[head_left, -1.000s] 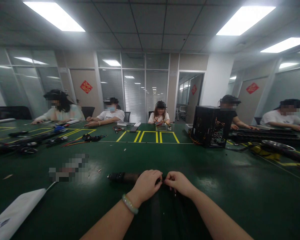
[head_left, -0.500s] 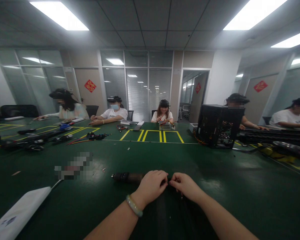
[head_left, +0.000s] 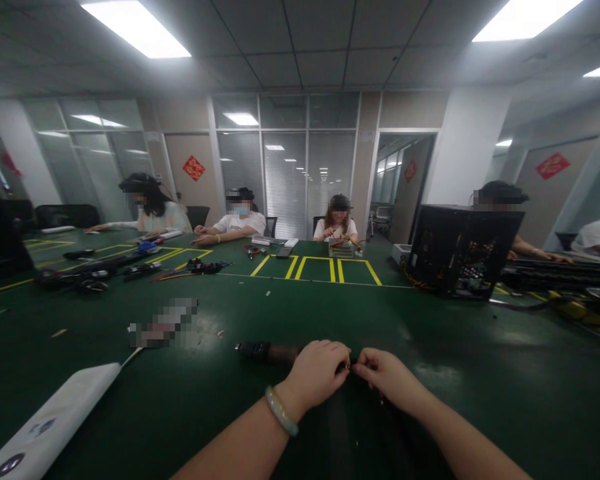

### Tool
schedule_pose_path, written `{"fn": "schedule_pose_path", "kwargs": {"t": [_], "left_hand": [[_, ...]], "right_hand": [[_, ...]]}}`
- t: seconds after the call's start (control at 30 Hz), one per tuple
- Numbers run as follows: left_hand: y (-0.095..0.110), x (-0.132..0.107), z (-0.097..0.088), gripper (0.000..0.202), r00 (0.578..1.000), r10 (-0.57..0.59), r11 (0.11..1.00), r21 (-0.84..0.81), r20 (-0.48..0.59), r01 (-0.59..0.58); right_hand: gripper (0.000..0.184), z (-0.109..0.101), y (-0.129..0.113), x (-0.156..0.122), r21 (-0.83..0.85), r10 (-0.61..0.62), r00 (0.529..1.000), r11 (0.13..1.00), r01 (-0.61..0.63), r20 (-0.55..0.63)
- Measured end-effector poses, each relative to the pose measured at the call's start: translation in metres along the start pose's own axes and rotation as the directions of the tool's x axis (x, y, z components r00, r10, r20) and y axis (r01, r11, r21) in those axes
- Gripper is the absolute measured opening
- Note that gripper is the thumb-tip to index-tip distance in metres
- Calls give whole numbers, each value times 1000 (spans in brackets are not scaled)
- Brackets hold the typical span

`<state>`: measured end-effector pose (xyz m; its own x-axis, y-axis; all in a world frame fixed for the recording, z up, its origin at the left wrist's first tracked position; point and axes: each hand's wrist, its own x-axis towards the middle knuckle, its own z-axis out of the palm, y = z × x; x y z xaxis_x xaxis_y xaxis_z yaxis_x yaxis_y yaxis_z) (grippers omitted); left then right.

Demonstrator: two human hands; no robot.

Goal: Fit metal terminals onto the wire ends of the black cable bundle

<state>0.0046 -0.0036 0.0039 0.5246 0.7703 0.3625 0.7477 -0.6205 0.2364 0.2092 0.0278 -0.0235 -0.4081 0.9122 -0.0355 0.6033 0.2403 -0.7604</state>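
On the green table lies a dark cylindrical device with a brownish middle, black rings and a small shiny tip at its left end. My left hand, wearing a pale bangle at the wrist, is curled over the device's right end and hides it. Just to its right, my right hand has thumb and fingers pinched together. Whatever sits between those fingertips is too small and dark to make out. Both sets of fingertips almost meet, and a tiny glint shows at the left ones.
A white power bank with a cable lies at left, near a blurred object. Dark cabled parts lie beyond. A black computer case stands back right. Several people sit across the table, whose top bears yellow tape.
The whole view has swung slightly left, so everything appears farther right. Both hands keep nearly the same pose at the device's right end.
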Motion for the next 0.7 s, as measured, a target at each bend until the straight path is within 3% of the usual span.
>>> {"fn": "schedule_pose_path", "kwargs": {"t": [0.53,0.7], "left_hand": [[-2,-1,-1,8,1000,-1,998,-67,-14,0],[-3,0,0,10,1000,1,1000,3,11,-1]], "right_hand": [[18,-3,-8,-5,-33,3,1000,999,-3,-2],[16,-2,-5,-1,-20,3,1000,1000,-2,22]]}}
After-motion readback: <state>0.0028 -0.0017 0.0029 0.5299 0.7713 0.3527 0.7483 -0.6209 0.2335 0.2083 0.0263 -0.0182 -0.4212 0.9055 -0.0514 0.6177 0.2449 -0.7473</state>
